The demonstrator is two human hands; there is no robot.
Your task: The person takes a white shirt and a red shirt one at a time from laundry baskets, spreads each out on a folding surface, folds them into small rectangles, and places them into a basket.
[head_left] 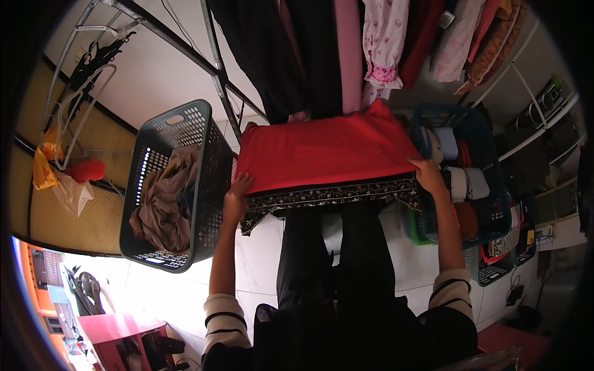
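Observation:
A red cloth (pixel 320 148) lies spread in front of me over a black cloth with a floral-patterned border (pixel 334 195). What holds them up from below is hidden. My left hand (pixel 238 191) has its fingers at the near left corner of the red cloth. At the near right corner, my right hand (pixel 429 174) grips the red fabric's edge. The far right corner of the cloth is bunched into a raised fold. To my left stands a dark green laundry basket (pixel 204 185) with crumpled brown fabric (pixel 169 199) inside.
On the right, a blue basket (pixel 499 195) holds several folded or rolled cloths (pixel 457 183). Garments (pixel 383 46) hang ahead beside a metal rack frame (pixel 216 69). White hangers (pixel 88 106) dangle at far left. Behind left is a pink shelf with footwear (pixel 125 331). White floor tiles (pixel 260 264) show below.

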